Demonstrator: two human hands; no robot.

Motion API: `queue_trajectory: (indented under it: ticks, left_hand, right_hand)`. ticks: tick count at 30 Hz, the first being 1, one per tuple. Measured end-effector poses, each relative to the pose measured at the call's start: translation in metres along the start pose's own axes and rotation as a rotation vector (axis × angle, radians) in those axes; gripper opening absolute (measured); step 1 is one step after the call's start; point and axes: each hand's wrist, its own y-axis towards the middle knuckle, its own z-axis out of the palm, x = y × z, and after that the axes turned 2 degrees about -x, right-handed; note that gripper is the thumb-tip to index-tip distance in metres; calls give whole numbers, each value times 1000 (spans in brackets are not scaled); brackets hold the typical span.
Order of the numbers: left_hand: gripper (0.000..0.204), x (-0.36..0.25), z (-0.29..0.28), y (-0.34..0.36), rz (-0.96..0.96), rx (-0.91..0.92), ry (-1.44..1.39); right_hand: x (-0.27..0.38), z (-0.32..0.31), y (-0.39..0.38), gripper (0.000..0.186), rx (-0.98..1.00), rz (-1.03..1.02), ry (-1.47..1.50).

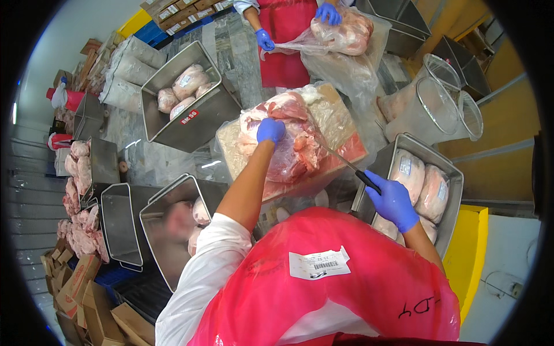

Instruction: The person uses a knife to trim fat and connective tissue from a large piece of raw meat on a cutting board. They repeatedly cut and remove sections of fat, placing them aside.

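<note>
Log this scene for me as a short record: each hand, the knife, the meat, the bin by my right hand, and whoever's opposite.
Left hand: blue-gloved, on the meat; grip unclear
Right hand: blue-gloved, closed around the knife
Knife: black handle, blade toward the meat's right side; tip contact unclear
Meat: large, raw, on a work surface
Bin: wrapped pieces
Co-worker: red apron, gloved hands on a plastic bag holding meat

1. Left glove (271,131) and right glove (395,203): plain violet-blue.
2. Meat cut (294,130): deep red and pink, patched with creamy white fat.
3. Knife (360,175): black handle, silver-grey blade.
4. Near apron (259,300): pinkish red; its label (319,263), white with black bars.
5. Far apron (283,52): deeper red.
6. Right yellow panel (472,254): solid bright yellow.
</note>
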Motion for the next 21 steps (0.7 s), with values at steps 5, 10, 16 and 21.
queue_trajectory:
  ticks: [5, 10, 16, 21]
  left_hand:
    - [35, -26, -1, -65, 12, -281, -33]
    - [31, -32, 6, -78, 56, -454, 3]
    - [20, -26, 15, -82, 210, -657, -42]
    - [19, -18, 15, -85, 260, -622, -117]
  right_hand:
    - [32, 0, -9, 48, -102, -77, -65]
    - [48, 18, 22, 48, -86, -158, -94]
    - [64, 23, 33, 47, -50, -149, -232]
    - [80, 29, 37, 50, 4, -129, -352]
